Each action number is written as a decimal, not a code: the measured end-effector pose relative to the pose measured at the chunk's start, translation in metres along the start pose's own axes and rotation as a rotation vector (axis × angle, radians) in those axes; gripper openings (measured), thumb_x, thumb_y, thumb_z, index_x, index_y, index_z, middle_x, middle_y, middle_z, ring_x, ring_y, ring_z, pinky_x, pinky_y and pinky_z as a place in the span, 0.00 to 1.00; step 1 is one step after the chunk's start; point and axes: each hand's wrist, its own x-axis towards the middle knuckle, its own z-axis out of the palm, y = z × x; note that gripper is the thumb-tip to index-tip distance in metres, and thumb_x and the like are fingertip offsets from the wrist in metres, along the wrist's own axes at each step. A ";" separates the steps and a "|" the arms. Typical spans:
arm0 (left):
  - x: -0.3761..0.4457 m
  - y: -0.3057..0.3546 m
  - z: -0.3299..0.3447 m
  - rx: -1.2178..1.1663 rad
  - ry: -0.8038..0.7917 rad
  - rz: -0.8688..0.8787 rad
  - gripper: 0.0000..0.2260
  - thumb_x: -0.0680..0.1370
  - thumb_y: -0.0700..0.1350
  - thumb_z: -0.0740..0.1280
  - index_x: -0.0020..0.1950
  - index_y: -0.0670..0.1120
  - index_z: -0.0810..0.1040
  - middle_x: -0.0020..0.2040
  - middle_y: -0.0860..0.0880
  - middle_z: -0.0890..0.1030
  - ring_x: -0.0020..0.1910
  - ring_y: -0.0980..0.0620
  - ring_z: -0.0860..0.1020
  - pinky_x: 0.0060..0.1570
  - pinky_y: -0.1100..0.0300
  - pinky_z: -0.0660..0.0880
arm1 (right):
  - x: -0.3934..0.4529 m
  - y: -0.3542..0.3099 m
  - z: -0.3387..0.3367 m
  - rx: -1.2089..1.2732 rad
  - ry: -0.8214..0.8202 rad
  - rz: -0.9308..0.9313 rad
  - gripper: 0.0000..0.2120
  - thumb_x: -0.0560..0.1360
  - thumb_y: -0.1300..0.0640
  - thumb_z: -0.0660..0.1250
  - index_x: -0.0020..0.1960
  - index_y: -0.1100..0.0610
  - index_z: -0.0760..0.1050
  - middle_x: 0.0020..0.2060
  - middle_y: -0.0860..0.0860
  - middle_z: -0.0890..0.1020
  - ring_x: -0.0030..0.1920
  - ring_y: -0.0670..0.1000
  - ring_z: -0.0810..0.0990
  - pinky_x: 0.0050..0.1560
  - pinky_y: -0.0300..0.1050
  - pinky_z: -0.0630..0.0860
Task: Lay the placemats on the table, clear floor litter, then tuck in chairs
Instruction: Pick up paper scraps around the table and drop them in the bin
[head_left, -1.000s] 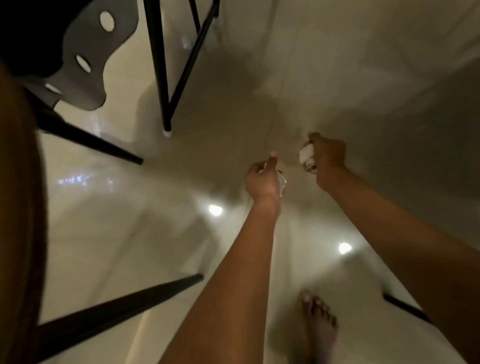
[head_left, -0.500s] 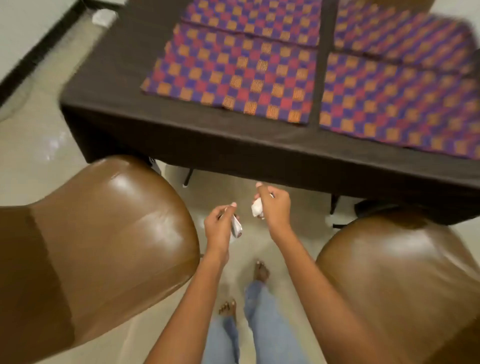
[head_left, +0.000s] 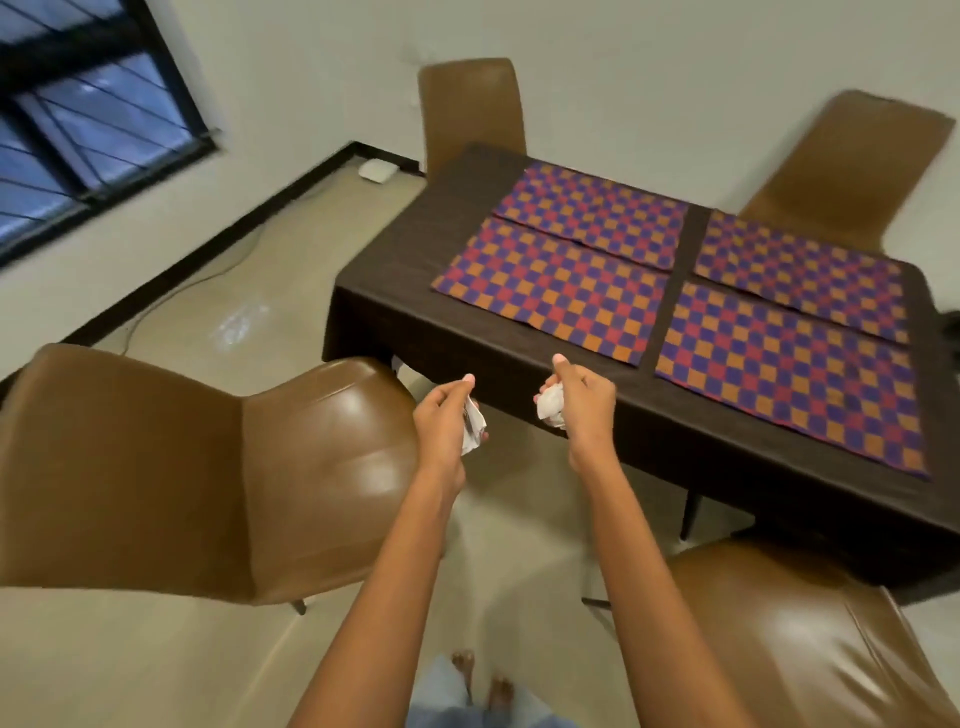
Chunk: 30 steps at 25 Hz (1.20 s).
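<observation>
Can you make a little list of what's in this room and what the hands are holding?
Left hand: holds crumpled paper scrap
Right hand: holds crumpled white paper ball
Table: dark, four checkered placemats laid flat
Near chairs: left brown chair pulled out, another at right
Far chairs: two, by the wall
Floor: white device near the corner

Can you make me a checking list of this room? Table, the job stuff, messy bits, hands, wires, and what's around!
Surface: dark table, four checked placemats laid flat.
Job's things: crumpled white paper and a wrapper, held; near chairs pulled out.
Clutter: nothing seen on the floor.
Hands: left hand grips the wrapper; right hand grips the paper.
Cables: thin cable along the skirting.
Surroundings: window, small white box by the wall.
</observation>
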 end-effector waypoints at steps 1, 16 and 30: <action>-0.003 0.006 -0.006 -0.006 0.012 0.006 0.06 0.77 0.44 0.68 0.42 0.44 0.76 0.35 0.47 0.72 0.32 0.51 0.72 0.24 0.63 0.72 | -0.001 -0.006 0.001 0.007 0.007 -0.004 0.17 0.77 0.52 0.65 0.31 0.56 0.75 0.31 0.54 0.80 0.37 0.54 0.80 0.39 0.47 0.76; 0.017 0.142 -0.303 -0.087 0.247 0.271 0.07 0.76 0.44 0.68 0.41 0.42 0.77 0.24 0.52 0.75 0.28 0.52 0.74 0.40 0.52 0.72 | -0.177 -0.007 0.298 -0.048 -0.398 -0.100 0.16 0.78 0.52 0.64 0.34 0.59 0.76 0.31 0.55 0.79 0.33 0.51 0.77 0.28 0.39 0.73; 0.177 0.266 -0.472 0.068 0.091 0.212 0.09 0.74 0.49 0.70 0.48 0.44 0.80 0.42 0.47 0.78 0.45 0.45 0.77 0.52 0.42 0.77 | -0.154 -0.024 0.547 0.099 -0.085 -0.055 0.15 0.76 0.52 0.65 0.31 0.55 0.75 0.34 0.55 0.79 0.40 0.58 0.80 0.35 0.45 0.73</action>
